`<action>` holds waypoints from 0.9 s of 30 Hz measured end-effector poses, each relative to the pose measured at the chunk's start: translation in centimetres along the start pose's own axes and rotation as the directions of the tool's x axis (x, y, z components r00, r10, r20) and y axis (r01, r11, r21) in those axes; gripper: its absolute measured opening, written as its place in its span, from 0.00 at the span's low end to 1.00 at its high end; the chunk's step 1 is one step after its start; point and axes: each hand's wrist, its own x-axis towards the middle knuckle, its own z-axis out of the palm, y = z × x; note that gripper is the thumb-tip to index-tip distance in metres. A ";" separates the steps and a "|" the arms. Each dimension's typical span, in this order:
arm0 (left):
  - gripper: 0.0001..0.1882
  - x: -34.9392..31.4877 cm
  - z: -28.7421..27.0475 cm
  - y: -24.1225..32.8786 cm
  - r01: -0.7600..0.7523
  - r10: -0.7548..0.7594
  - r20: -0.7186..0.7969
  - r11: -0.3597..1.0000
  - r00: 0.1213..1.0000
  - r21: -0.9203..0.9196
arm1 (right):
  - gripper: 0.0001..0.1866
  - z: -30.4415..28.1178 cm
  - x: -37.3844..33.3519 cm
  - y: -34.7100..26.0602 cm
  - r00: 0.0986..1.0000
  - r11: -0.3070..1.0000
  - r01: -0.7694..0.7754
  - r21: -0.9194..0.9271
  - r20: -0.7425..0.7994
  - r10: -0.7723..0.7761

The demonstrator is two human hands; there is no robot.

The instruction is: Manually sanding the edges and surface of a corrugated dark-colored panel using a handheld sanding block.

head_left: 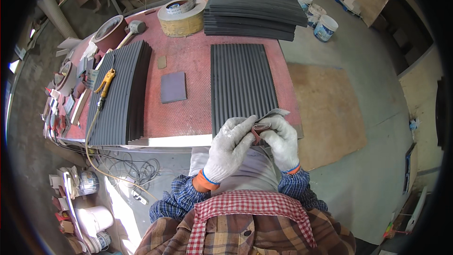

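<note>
In front of my body, both gloved hands are closed on a folded piece of sandpaper (259,128), reddish-brown on one face and grey on the other. My left hand (230,145) pinches it from the left and my right hand (283,145) grips its right side. A loose grey flap sticks up past the right fingers. Just beyond the hands, a dark grey ribbed panel (241,78) lies flat on the red-topped table (179,118); the hands cover its near right corner.
To the left, a stack of ribbed panels (120,94) carries a yellow air blow gun (106,82) with its hose. More dark panels (255,14) are piled at the back. A tape roll (181,23), a mallet (137,27) and a purplish square pad (173,87) lie on the table. Buckets (325,28) stand on the floor.
</note>
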 end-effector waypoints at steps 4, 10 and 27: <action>0.24 -0.2 0.0 -0.6 0.149 -0.143 0.045 0.971 0.989 -0.188 | 0.14 0.8 -0.1 -0.7 0.999 0.999 0.053 0.002 -0.002 -0.053; 0.24 -0.3 0.3 -0.4 0.318 -0.347 0.041 0.797 0.937 -0.514 | 0.13 0.6 -0.4 -0.8 0.999 0.999 0.028 0.041 0.027 -0.029; 0.16 -0.2 -0.2 0.5 0.421 -0.445 0.078 0.756 0.892 -0.500 | 0.10 1.2 -0.3 -0.2 0.999 0.999 -0.039 -0.004 0.029 0.039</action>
